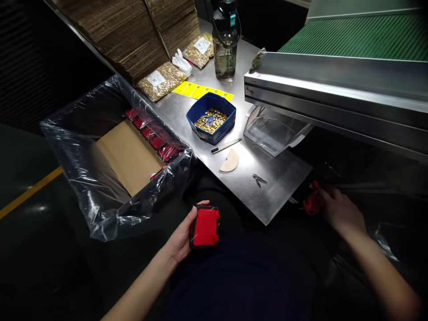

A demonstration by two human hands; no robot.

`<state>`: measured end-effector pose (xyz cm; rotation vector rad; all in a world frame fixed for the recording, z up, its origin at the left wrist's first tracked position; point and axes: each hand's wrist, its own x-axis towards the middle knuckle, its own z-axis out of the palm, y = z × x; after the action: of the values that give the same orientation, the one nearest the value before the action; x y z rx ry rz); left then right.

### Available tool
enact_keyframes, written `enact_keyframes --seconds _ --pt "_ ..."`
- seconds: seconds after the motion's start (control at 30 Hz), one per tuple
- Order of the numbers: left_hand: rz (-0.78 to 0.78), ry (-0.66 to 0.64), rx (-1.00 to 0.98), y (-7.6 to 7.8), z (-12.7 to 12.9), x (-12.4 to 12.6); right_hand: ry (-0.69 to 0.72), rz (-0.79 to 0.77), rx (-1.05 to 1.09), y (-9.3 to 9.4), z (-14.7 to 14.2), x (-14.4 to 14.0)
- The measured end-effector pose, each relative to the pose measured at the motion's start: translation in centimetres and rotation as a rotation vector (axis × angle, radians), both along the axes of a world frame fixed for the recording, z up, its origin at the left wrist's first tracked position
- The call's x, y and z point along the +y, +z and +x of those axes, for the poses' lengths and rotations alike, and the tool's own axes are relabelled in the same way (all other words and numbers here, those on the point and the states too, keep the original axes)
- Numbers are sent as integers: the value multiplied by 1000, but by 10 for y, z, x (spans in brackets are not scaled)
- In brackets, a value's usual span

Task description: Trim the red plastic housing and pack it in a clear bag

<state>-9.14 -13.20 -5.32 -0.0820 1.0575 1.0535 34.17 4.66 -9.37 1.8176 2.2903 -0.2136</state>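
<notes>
My left hand [185, 235] is closed around a red and black rectangular case [204, 226], held upright in front of my body with its red face showing. Off to the right, past the corner of the metal table, my right hand [339, 209] has its fingers bent round a small red part [312, 203] whose kind I cannot make out. Dark surroundings hide part of that hand's fingertips. On the table nearest my hands lie small metal nippers [258, 179], a half-round pale disc [230, 161] and a slim cutter knife [226, 146].
A blue tray [210, 136] of small brass pieces stands on the table [281, 187]. At left, a plastic-lined box [117, 209] holds cardboard and several red items. Behind are bagged brass parts [160, 81], a yellow label strip [202, 91] and a bottle [225, 53]. A green conveyor [361, 38] overhangs the right.
</notes>
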Motion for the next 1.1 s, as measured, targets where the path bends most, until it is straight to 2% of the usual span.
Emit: enact_keyframes --seconds 0.17,0.27,0.33,0.4,0.47,0.57,0.67,0.73,0.8,0.9,1.0,1.1 --pt "1 -9 155 0 -22 6 274 37 -97 -32 9 3" --pt "-14 24 223 2 -39 2 336 71 -84 -42 13 3" --pt "-27 40 245 4 -47 -5 377 71 -32 -44 21 2" --pt "-44 45 257 6 -51 -14 489 21 71 -40 29 -2" --pt "-63 22 277 9 -50 -23 636 -65 210 -29 27 -13" --pt "-79 -92 340 17 -44 -32 735 -234 339 8 -14 -42" --pt "-70 -205 413 25 -37 -30 647 -594 303 51 -92 -70" --pt "-66 -266 454 28 -32 -26 605 -759 191 68 -145 -78" --pt "-52 -346 527 29 -28 -20 610 -787 109 71 -187 -79" --pt "-42 -438 643 29 -23 -14 586 -769 112 63 -223 -77" --pt "-71 -470 639 32 -22 -13 581 -794 127 60 -234 -79" --pt "-60 -540 574 39 -25 -15 552 -805 129 67 -229 -80"
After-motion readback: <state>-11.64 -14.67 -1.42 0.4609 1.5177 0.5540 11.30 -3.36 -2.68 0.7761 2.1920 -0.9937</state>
